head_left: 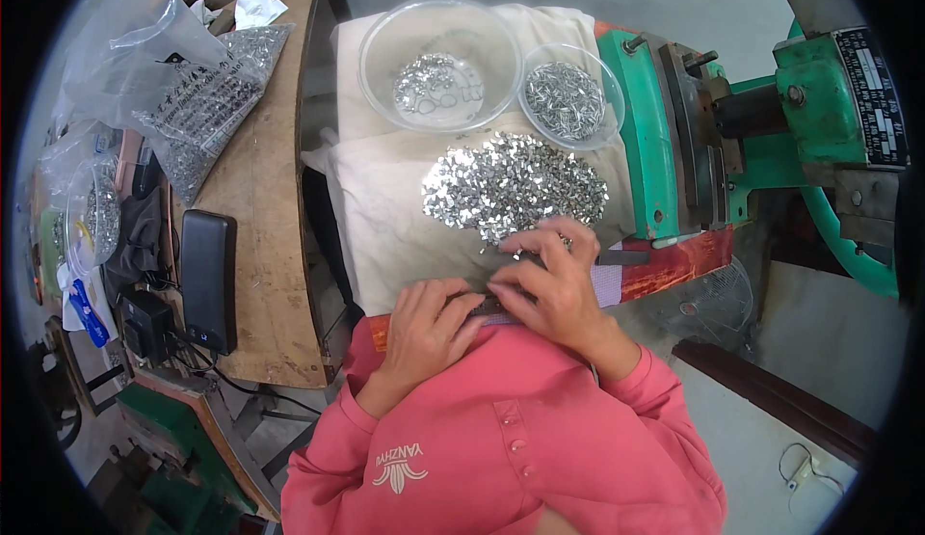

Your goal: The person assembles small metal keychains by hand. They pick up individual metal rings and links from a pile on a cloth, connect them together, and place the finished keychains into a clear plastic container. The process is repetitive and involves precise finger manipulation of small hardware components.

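We begin with the pink shirt [501,419]; we keep its sleeves short of the parts so that none are dragged off. Beyond it is the cloth-covered worktop [371,236]; we should keep the cloth flat, since a fold could hide or tip small parts. We keep our elbows clear of the green press [641,140] on the right. We leave the large clear tub [371,72] at the back, out of the reaching path.

For what appears to be piece-by-piece handling, we advise drawing singles from the near edge of the metal pile [515,183], using light fingertip contact.

The pile lies mid-cloth, directly ahead of the right hand [559,284], whose upper fingers reach its near edge. This grip is part open, fingers bent and spaced; we cannot tell whether it holds a piece. The left hand [424,318], well short of the pile, has its fingers curled beside a dark strip [487,307]; its hold cannot be told. One loose piece [516,256] lies just beside the right fingers.
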Motion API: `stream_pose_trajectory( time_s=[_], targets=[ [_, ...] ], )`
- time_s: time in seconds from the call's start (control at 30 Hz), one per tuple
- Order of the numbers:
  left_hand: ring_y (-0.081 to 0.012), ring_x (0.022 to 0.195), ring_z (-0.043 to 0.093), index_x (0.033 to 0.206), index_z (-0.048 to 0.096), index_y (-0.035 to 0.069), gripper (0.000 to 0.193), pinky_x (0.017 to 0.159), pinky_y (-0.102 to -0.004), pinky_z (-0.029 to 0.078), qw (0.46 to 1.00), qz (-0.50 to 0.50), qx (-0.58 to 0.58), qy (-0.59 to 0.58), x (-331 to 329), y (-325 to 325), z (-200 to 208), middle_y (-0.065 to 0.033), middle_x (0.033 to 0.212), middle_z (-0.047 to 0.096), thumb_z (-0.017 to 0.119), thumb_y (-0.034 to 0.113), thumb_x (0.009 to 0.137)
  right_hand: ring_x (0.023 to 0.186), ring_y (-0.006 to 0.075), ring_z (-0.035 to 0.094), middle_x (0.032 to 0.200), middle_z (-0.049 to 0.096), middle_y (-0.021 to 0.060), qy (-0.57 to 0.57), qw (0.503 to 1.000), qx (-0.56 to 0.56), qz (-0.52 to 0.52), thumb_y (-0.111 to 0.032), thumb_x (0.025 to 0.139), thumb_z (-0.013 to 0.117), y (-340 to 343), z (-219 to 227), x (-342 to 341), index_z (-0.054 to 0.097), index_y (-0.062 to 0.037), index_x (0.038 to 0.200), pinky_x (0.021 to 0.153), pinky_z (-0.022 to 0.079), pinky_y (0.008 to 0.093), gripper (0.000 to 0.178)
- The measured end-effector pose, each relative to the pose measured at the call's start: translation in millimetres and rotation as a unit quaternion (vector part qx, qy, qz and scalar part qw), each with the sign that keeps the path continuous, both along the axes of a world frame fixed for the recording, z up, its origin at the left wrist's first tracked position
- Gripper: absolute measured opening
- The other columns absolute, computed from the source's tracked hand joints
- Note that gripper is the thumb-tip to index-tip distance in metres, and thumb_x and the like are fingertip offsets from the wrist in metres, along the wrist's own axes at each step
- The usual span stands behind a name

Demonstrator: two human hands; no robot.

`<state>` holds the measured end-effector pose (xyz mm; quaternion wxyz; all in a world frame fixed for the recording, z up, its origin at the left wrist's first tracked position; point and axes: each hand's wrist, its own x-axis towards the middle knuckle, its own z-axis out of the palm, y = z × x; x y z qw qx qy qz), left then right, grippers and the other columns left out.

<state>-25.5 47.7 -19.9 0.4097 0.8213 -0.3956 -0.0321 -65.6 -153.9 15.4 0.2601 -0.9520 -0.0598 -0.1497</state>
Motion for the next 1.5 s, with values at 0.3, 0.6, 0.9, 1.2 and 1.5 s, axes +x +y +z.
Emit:
stream_pose_trajectory(
  time_s=[0.3, 0.6, 0.9, 1.2, 1.5],
  targets=[
    [-0.0242, 0.098, 0.057, 0.102, 0.067, 0.008, 0.029, 0.082, -0.0374, 0.042, 0.998, -0.019, 0.048, -0.02, 2, -3, 2, -0.0047, 0.109, 0.06, 0.075, 0.022, 0.078, 0.116, 0.027, 0.045, 0.108, 0.065, -0.0061, 0.023, 0.999, 0.007, -0.044, -0.023, 0.072, 0.082, 2, -9, -23, 0.077, -0.0218, 0.085, 0.095, 0.027, 0.0436, 0.014],
    [-0.0267, 0.09, 0.059, 0.101, 0.068, 0.008, 0.033, 0.076, -0.0378, 0.045, 0.999, 0.024, 0.022, -0.004, -1, 10, 6, -0.0067, 0.102, 0.062, 0.082, 0.017, 0.072, 0.12, 0.0266, 0.043, 0.117, 0.062, -0.0051, -0.002, 0.996, -0.088, 0.006, -0.022, 0.071, 0.08, -1, -12, 19, 0.074, -0.0209, 0.081, 0.094, 0.028, 0.0443, 0.011],
    [-0.0237, 0.085, 0.059, 0.09, 0.07, 0.01, 0.019, 0.072, -0.0364, 0.044, 0.999, 0.02, -0.007, -0.032, -2, -2, 3, -0.0038, 0.098, 0.063, 0.079, 0.013, 0.074, 0.118, 0.0263, 0.044, 0.115, 0.063, -0.0069, -0.012, 0.998, -0.057, -0.018, -0.02, 0.069, 0.08, 3, -15, 12, 0.071, -0.0201, 0.077, 0.094, 0.028, 0.0433, 0.012],
    [-0.0254, 0.083, 0.059, 0.091, 0.067, 0.008, 0.022, 0.071, -0.0377, 0.044, 0.999, 0.003, -0.004, -0.035, -1, 0, 1, -0.0052, 0.097, 0.063, 0.08, 0.012, 0.073, 0.116, 0.0238, 0.046, 0.107, 0.066, -0.0089, -0.018, 0.998, -0.046, -0.026, -0.023, 0.068, 0.082, 9, -15, -39, 0.074, -0.0229, 0.08, 0.094, 0.028, 0.0398, 0.014],
    [-0.0243, 0.094, 0.057, 0.101, 0.065, 0.005, 0.03, 0.08, -0.0375, 0.043, 0.999, -0.013, 0.032, -0.014, -1, 0, 1, -0.0056, 0.107, 0.06, 0.077, 0.017, 0.076, 0.12, 0.0261, 0.043, 0.116, 0.063, -0.0064, -0.02, 0.994, -0.105, -0.036, -0.019, 0.071, 0.08, -6, -15, 7, 0.076, -0.0249, 0.087, 0.097, 0.027, 0.0412, 0.017]
  ],
)
